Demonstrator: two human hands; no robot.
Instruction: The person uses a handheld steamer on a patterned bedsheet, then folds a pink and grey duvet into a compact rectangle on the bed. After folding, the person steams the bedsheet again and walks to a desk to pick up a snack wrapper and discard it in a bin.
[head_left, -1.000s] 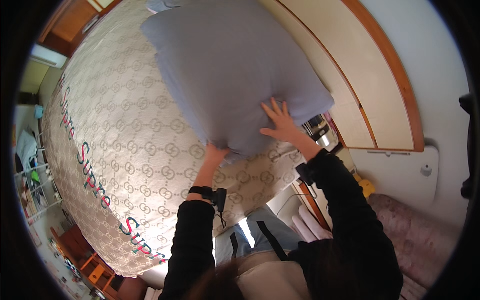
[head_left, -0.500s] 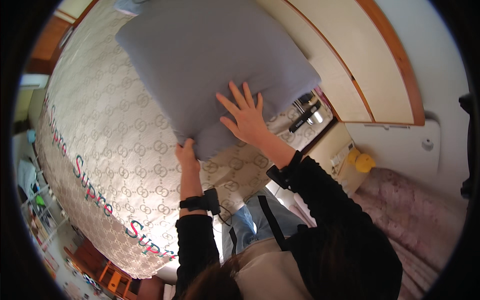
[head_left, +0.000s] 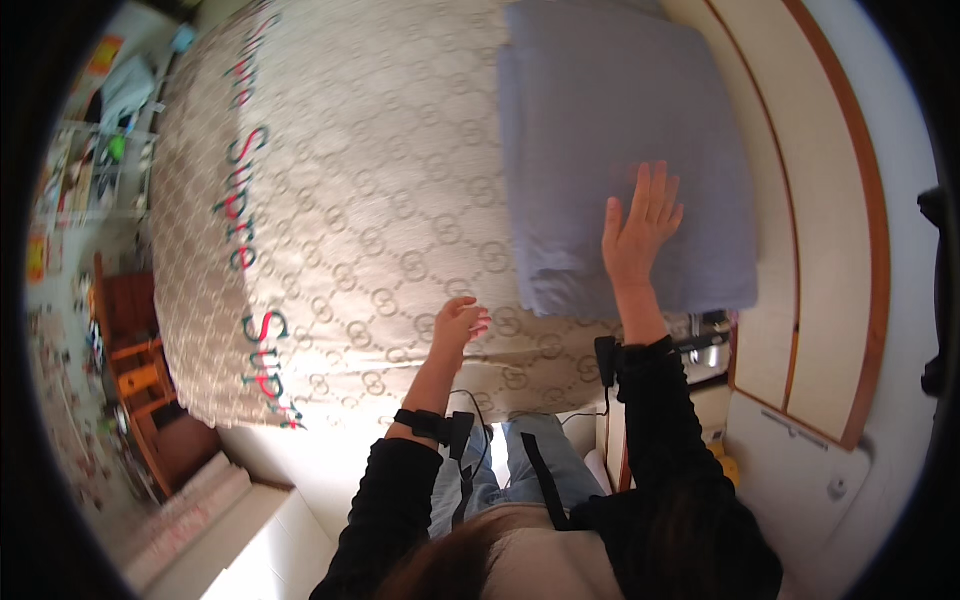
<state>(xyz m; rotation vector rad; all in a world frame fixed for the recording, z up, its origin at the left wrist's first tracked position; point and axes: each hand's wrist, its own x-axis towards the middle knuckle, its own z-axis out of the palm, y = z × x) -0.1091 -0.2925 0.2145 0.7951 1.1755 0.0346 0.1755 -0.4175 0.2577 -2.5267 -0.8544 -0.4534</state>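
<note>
Filling most of the view is a big bed [head_left: 380, 200] with a tan patterned cover, and a wooden headboard [head_left: 800, 200] runs along its right side. On the bed by the headboard lies a blue-grey pillow [head_left: 600, 130]. Flat on the pillow's near end rests the right hand [head_left: 640, 235], fingers spread, while the left hand [head_left: 458, 325] touches the cover just beside the pillow, fingers loosely curled, holding nothing.
</note>
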